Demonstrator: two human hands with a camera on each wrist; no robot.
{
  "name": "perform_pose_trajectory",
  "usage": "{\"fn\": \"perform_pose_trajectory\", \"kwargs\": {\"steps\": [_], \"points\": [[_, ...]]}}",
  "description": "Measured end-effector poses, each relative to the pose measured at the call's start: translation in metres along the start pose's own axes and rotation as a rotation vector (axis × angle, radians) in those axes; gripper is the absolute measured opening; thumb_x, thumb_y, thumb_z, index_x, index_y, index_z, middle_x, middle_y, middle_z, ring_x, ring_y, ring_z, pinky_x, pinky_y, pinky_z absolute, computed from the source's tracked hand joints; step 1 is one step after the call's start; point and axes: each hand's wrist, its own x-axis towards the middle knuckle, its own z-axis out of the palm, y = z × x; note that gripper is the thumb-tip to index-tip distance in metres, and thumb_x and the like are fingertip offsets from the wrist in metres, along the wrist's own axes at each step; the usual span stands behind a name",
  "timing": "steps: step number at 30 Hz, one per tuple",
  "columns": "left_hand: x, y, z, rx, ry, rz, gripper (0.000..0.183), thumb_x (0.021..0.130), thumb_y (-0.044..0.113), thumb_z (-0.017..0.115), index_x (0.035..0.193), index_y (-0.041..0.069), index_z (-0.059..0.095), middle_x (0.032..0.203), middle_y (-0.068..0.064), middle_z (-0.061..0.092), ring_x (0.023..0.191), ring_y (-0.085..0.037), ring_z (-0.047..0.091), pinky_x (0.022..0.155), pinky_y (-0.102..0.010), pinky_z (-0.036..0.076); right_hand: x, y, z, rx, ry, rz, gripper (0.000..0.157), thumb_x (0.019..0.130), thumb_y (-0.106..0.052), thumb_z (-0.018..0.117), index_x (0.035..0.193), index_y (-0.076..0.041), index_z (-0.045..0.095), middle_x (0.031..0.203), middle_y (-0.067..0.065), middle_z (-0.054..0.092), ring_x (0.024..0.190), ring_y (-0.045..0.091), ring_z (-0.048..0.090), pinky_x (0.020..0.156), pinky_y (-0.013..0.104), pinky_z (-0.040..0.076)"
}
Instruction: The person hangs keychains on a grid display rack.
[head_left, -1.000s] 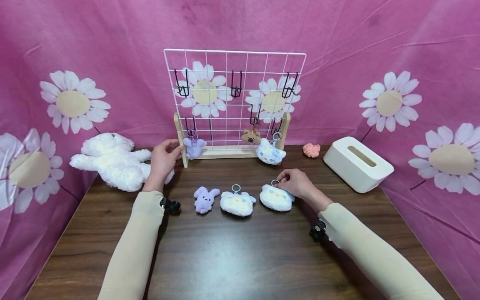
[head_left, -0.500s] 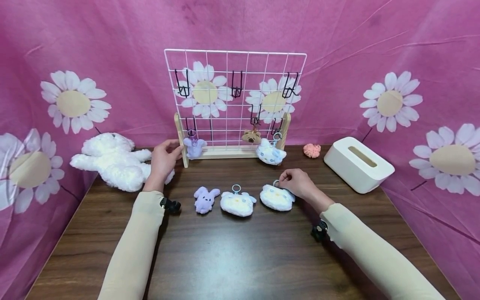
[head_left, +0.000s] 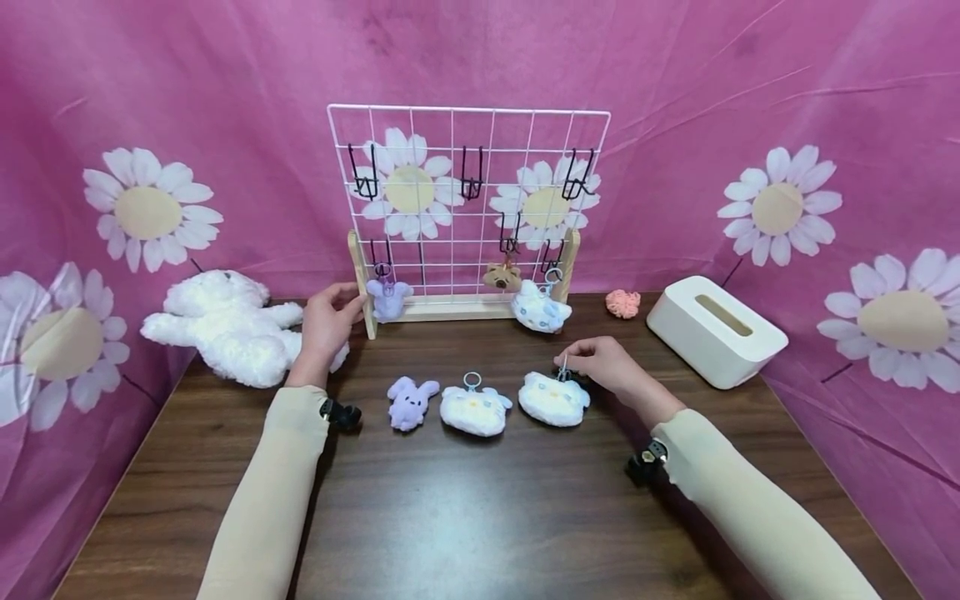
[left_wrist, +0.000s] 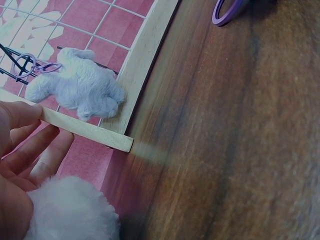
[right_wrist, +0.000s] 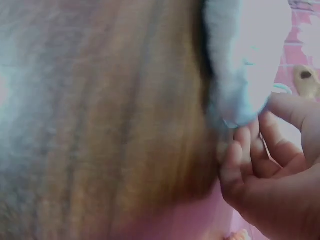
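My left hand [head_left: 330, 327] grips the left wooden post [left_wrist: 87, 129] of a white wire grid rack, thumb on one face and fingers behind. A purple plush keychain [head_left: 389, 299] hangs from a black hook just beside that post. My right hand [head_left: 606, 367] pinches the light blue ring [head_left: 564, 367] of a white plush keychain [head_left: 553, 400], which lies on the table with its ring raised. To its left lie a second white plush keychain [head_left: 475, 410] and a purple bunny plush [head_left: 410, 404]. In the right wrist view the white plush [right_wrist: 247, 55] is blurred beside the fingertips.
More black hooks [head_left: 472, 179] sit on the grid; a brown bear charm [head_left: 502, 277] and a white plush keychain [head_left: 540, 307] hang low on its right. A large white plush [head_left: 232, 329] lies left, a pink fuzzy piece [head_left: 622, 303] and white tissue box [head_left: 712, 333] right.
My right hand has lifted the white plush keychain's ring upright and shifted slightly right. The left hand stays on the post. The head view has tilted slightly.
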Motion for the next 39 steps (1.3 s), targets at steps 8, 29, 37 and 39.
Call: {"fn": "perform_pose_trajectory", "kwargs": {"steps": [8,29,37,39], "points": [[0.001,-0.002,0.001,-0.002,0.005,0.01,0.039,0.112,0.018,0.071,0.144,-0.004,0.07,0.137,-0.03,0.073,0.119,-0.042,0.076,0.082,-0.007,0.065,-0.01,-0.01,-0.012,0.015,0.048,0.001,0.027,0.106,-0.031,0.08,0.112,-0.005,0.082,0.107,0.001,0.079,0.096,0.023,0.069,0.083,0.032,0.063],[0.001,-0.002,-0.001,0.023,0.005,0.002,0.038,0.113,0.019,0.07,0.145,-0.002,0.07,0.136,-0.029,0.073,0.116,-0.039,0.077,0.081,-0.006,0.065,-0.04,-0.048,-0.037,0.126,0.046,-0.168,0.033,0.109,-0.017,0.075,0.128,0.009,0.076,0.101,0.007,0.085,0.088,0.01,0.081,0.086,0.031,0.073],[0.002,-0.002,-0.001,0.007,0.002,0.001,0.038,0.112,0.017,0.07,0.145,-0.002,0.07,0.136,-0.03,0.074,0.118,-0.043,0.077,0.082,-0.008,0.066,-0.044,-0.062,-0.041,0.146,0.097,-0.241,0.031,0.108,-0.015,0.076,0.127,0.01,0.076,0.092,-0.002,0.085,0.086,0.007,0.081,0.079,0.023,0.07],[0.001,-0.001,-0.001,0.013,0.002,-0.001,0.039,0.112,0.018,0.07,0.145,-0.002,0.07,0.136,-0.029,0.074,0.118,-0.042,0.077,0.082,-0.008,0.066,-0.043,-0.065,-0.042,0.158,0.109,-0.251,0.031,0.108,-0.014,0.077,0.127,0.011,0.076,0.094,-0.005,0.082,0.086,0.007,0.081,0.079,0.024,0.071]]}}
